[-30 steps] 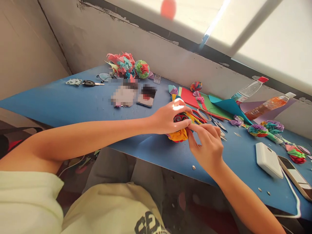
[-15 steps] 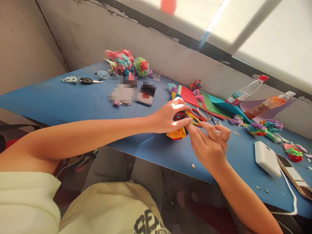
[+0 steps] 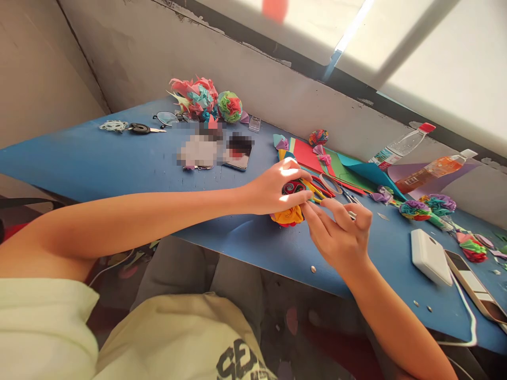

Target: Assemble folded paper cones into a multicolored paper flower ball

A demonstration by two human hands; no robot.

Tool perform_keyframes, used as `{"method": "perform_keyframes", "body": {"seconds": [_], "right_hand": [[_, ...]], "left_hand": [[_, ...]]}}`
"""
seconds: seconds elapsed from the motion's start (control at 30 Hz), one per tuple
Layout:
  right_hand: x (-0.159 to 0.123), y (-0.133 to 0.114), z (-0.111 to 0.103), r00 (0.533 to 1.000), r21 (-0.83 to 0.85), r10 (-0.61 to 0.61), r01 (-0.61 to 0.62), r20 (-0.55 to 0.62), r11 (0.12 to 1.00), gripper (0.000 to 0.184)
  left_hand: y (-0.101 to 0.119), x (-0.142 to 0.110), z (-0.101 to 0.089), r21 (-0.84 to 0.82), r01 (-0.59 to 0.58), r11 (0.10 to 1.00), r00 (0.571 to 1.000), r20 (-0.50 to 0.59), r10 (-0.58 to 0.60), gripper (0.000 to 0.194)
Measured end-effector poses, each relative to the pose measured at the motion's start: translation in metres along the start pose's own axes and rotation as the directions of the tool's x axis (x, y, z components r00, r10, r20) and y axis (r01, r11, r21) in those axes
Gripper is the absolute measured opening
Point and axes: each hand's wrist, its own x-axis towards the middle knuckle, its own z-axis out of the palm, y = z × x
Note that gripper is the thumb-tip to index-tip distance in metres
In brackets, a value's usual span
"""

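A paper flower ball [image 3: 289, 216] with yellow and red rolled paper petals is close to the front edge of the blue table [image 3: 222, 232]. My left hand [image 3: 271, 187] curves over its top and left side, thumb and fingers closed around it. At the ball's right side, my right hand [image 3: 343, 237] presses its thumb and a finger near my left thumb tip, while other fingers are bent and lifted. The exact contact there is partly hidden. Just behind the hands lie scissors [image 3: 330, 184] with other tools.
Coloured paper sheets [image 3: 307, 157] lie behind the hands. Two bottles, one clear [image 3: 406, 143] and one orange [image 3: 435, 171], lean at the back right. A white power bank [image 3: 431, 256] and a phone [image 3: 475, 287] sit right. Paper flowers [image 3: 198, 97] and a key [image 3: 142, 129] are left.
My right hand's index finger has lifted and straightened away from the ball, and the hand has shifted slightly right. My left hand keeps its hold. The view has moved a little.
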Motion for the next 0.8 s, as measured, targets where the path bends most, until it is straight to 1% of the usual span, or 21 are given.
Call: {"method": "perform_keyframes", "body": {"seconds": [0.13,0.23,0.27,0.33,0.43,0.5,0.6,0.67,0.8], "right_hand": [[0.002,0.000,-0.001,1.000,-0.037,-0.006,0.007,0.019,0.999,0.015],[0.000,-0.001,0.001,1.000,-0.016,0.009,-0.008,0.021,1.000,0.018],[-0.001,-0.001,0.002,0.999,0.011,0.030,-0.030,0.020,0.999,0.021],[-0.004,-0.002,0.005,0.994,0.112,0.108,-0.110,0.019,0.988,0.026],[-0.007,-0.002,0.009,0.970,0.290,0.239,-0.239,0.034,0.927,0.030],[-0.008,-0.002,0.011,0.961,0.351,0.273,-0.270,0.041,0.897,0.032],[-0.009,-0.001,0.013,0.962,0.380,0.272,-0.263,0.030,0.887,0.035],[-0.010,0.000,0.014,0.968,0.364,0.250,-0.243,0.030,0.899,0.035],[-0.009,0.002,0.013,0.988,0.226,0.153,-0.155,0.025,0.962,0.033]], "left_hand": [[0.001,0.000,-0.001,0.012,0.005,1.000,1.000,0.013,-0.005,0.032],[0.002,0.000,-0.002,0.027,0.013,1.000,1.000,0.017,-0.013,0.030],[0.003,0.000,-0.002,0.031,0.018,0.999,1.000,0.016,-0.018,0.028],[0.004,0.000,-0.003,0.030,0.032,0.999,0.999,0.018,-0.033,0.027],[0.005,0.000,-0.004,0.022,0.052,0.998,0.998,0.033,-0.053,0.028],[0.005,0.000,-0.005,0.024,0.058,0.998,0.998,0.036,-0.059,0.028],[0.006,0.000,-0.004,0.036,0.081,0.996,0.996,0.036,-0.083,0.032],[0.006,0.000,-0.004,0.042,0.091,0.995,0.995,0.045,-0.093,0.033],[0.004,0.000,-0.003,0.039,0.057,0.998,0.998,0.037,-0.058,0.028]]}}
